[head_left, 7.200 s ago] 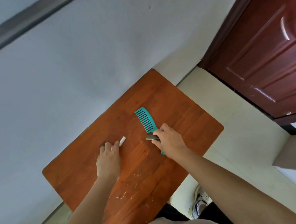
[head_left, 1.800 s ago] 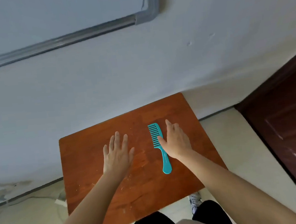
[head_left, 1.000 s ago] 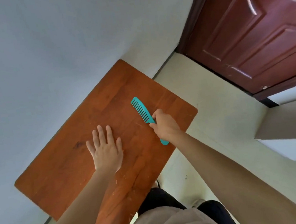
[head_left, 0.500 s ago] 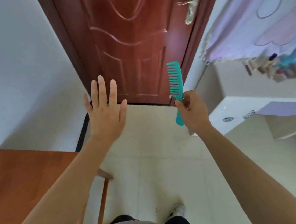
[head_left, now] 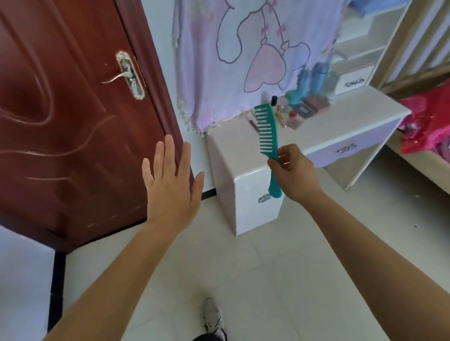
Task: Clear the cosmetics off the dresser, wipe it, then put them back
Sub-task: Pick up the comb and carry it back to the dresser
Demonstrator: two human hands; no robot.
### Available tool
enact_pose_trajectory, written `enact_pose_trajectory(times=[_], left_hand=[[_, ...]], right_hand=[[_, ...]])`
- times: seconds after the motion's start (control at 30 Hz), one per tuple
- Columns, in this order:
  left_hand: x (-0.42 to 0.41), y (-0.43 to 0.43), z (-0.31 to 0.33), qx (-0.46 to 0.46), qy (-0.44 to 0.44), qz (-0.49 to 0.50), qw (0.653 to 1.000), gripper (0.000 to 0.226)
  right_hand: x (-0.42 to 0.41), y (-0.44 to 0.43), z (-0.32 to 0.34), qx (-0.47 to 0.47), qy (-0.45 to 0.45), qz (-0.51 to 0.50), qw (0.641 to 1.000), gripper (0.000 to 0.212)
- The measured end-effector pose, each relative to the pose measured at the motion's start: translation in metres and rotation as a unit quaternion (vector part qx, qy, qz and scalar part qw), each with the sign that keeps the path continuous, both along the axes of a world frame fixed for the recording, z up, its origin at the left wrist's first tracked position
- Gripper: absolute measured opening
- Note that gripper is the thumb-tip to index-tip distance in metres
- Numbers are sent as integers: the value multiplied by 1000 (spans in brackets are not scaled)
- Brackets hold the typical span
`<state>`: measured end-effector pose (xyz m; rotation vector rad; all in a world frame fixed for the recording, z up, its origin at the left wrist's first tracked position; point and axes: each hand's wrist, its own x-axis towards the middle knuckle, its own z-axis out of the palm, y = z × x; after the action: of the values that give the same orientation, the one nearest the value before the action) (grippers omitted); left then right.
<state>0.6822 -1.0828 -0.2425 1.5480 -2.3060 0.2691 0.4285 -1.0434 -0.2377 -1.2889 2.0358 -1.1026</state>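
Note:
My right hand [head_left: 294, 174] grips the handle of a teal wide-tooth comb [head_left: 268, 135], held upright in the air with its teeth facing left, just in front of the white dresser [head_left: 352, 121]. Several cosmetics [head_left: 305, 100], bottles and small boxes, stand blurred at the back of the dresser top against the hanging cloth. My left hand [head_left: 172, 185] is raised in the air with fingers spread and holds nothing, left of the dresser and in front of the door.
A dark red door [head_left: 54, 113] with a metal handle stands at the left. A lilac cartoon cloth [head_left: 254, 36] hangs behind the dresser. A bed with a pink bag [head_left: 440, 117] lies at the right. Pale tiled floor [head_left: 256, 272] is underfoot.
My right hand lifted the comb off the wooden table, and I turned from the table towards the white dresser. My left hand came off the table and is raised open.

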Motion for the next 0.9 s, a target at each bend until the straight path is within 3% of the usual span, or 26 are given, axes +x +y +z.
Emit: enact_pose_trajectory(times=[0.2, 0.43, 0.6, 0.9], left_hand=[[-68, -80, -43, 45, -29, -37, 998, 62], [-141, -214, -80, 111, -27, -40, 993, 64], [-178, -294, -110, 188, -25, -40, 981, 63], [-227, -341, -195, 349, -43, -7, 936, 71]], right_hand=[[-66, -52, -36, 42, 5, -30, 999, 13], [-137, -181, -46, 89, 72, -49, 992, 21], [-166, -272, -64, 126, 90, -7, 988, 20], [-193, -365, -141, 235, 74, 105, 963, 24]])
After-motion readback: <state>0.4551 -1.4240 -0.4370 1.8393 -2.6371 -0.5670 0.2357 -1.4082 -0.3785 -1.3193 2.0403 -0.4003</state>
